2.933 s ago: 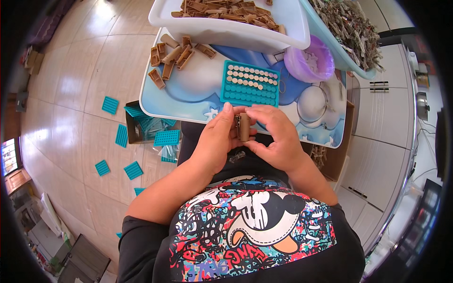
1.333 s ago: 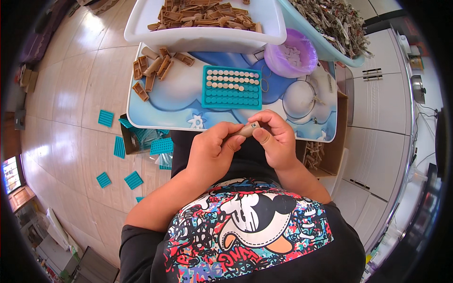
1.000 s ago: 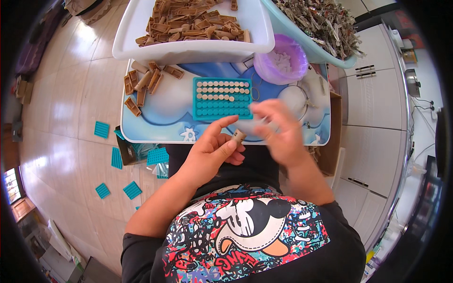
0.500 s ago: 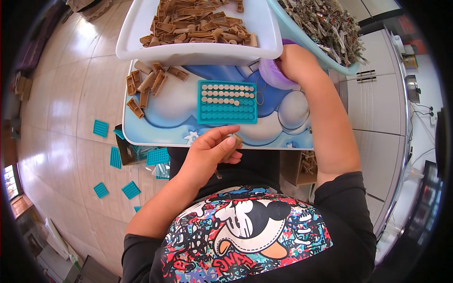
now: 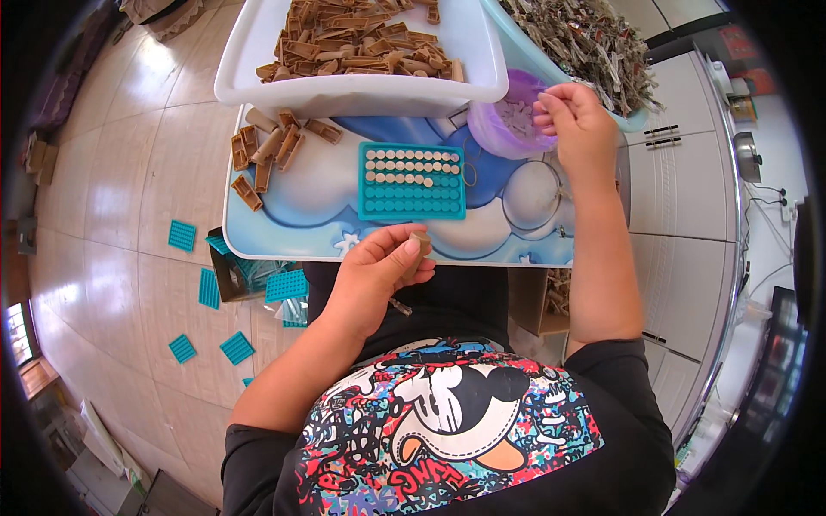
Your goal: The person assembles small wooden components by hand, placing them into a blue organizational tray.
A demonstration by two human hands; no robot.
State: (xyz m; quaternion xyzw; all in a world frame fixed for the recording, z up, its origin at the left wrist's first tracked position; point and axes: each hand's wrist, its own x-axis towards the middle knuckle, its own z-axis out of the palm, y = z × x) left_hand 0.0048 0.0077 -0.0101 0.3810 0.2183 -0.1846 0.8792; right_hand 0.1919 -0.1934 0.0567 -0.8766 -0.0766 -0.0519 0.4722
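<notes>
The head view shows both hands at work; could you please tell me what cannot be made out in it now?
In the head view:
Brown piece: mostly covered by the left hand.
Right hand: whether it pinches anything is too small to tell.
White tub: far end cut off by the upper edge.
Purple bowl: rim partly hidden by the white tub and right hand.

Near the centre of the frame, the person's left hand (image 5: 375,268) is curling closed with its thumb (image 5: 402,260) on top, the left forearm (image 5: 297,370) slanting up from the lower left, while the right hand (image 5: 587,129) is hovering at the upper right, fingers (image 5: 549,104) bending leftward, the right forearm (image 5: 606,258) standing nearly upright beneath.
</notes>
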